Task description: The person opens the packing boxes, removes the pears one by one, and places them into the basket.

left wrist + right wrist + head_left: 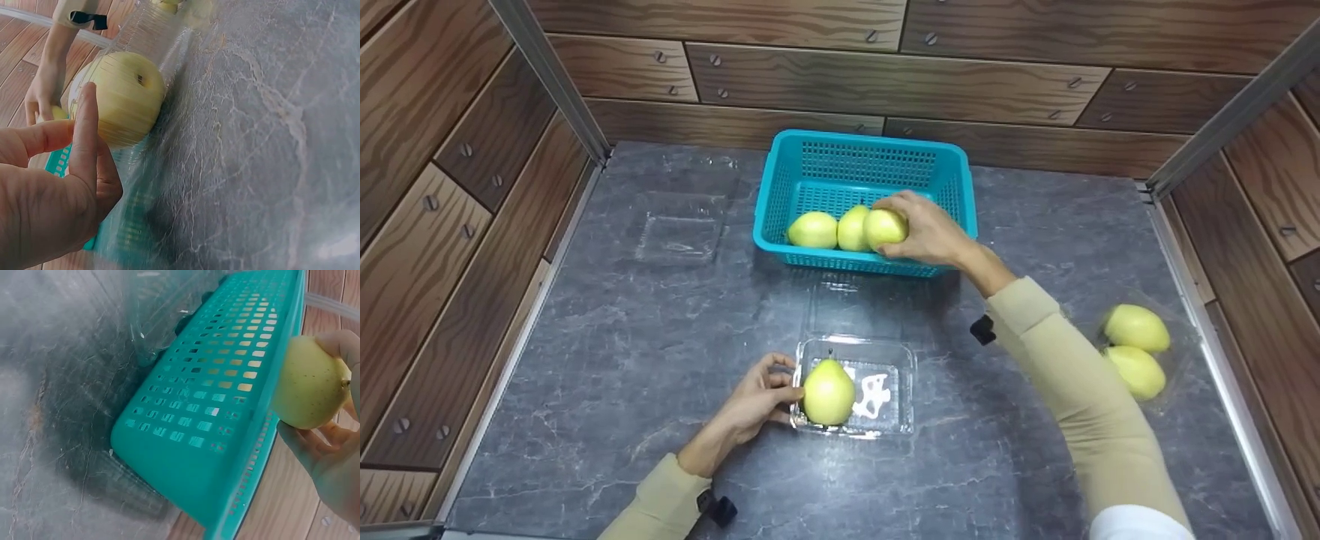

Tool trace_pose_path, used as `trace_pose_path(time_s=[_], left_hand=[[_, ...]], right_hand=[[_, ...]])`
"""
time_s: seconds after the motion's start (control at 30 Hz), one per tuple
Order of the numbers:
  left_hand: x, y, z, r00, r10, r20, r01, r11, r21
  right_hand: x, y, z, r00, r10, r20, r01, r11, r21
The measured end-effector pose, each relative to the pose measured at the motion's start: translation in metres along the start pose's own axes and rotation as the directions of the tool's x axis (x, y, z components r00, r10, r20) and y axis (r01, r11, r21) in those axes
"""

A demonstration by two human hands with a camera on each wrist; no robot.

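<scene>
My right hand [926,229] grips a yellow-green pear [886,228] at the front of the blue-green basket [866,259]. In the right wrist view, its fingers curl round that pear [312,385] just above the basket's rim. Two other pears lie inside the basket, beside the held one. Nearer to me is an open clear plastic container [913,390] with one pear [829,394] in its left half. My left hand [754,401] pinches the container's left edge between thumb and fingers. That pear [121,95] shows through the clear wall in the left wrist view.
Two pears [1136,328] sit in what looks like another clear container at the right. A further clear container [679,236] lies at the back left. Wood-patterned walls [825,71] enclose the grey marbled table [607,375] at the back and sides.
</scene>
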State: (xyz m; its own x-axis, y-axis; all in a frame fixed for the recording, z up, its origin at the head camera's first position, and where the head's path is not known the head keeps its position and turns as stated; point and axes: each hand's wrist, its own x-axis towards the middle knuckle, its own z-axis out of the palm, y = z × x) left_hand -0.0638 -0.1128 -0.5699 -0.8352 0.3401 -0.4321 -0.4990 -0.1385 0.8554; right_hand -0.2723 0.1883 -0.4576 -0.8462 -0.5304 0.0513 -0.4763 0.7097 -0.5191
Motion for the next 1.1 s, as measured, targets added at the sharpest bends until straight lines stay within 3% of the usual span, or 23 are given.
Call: trace_pose_path(time_s=[0.2,0.57,1.1], left_hand=[[-0.001,0.001,0.000,1.000,-0.004,-0.001,0.004,1.000,0.002],[-0.001,0.000,-0.001,1.000,0.002,0.006,-0.002,1.000,-0.003],[-0.001,-0.001,-0.001,1.000,0.005,0.003,-0.005,1.000,-0.010]], right_hand=[[0.014,0.010,0.010,0.997,0.055,0.058,-0.057,0.998,0.035],[0.029,0.017,0.024,0.989,0.130,0.069,-0.137,0.984,0.109],[0.050,0.018,0.046,0.982,0.153,0.109,-0.167,0.978,0.127]])
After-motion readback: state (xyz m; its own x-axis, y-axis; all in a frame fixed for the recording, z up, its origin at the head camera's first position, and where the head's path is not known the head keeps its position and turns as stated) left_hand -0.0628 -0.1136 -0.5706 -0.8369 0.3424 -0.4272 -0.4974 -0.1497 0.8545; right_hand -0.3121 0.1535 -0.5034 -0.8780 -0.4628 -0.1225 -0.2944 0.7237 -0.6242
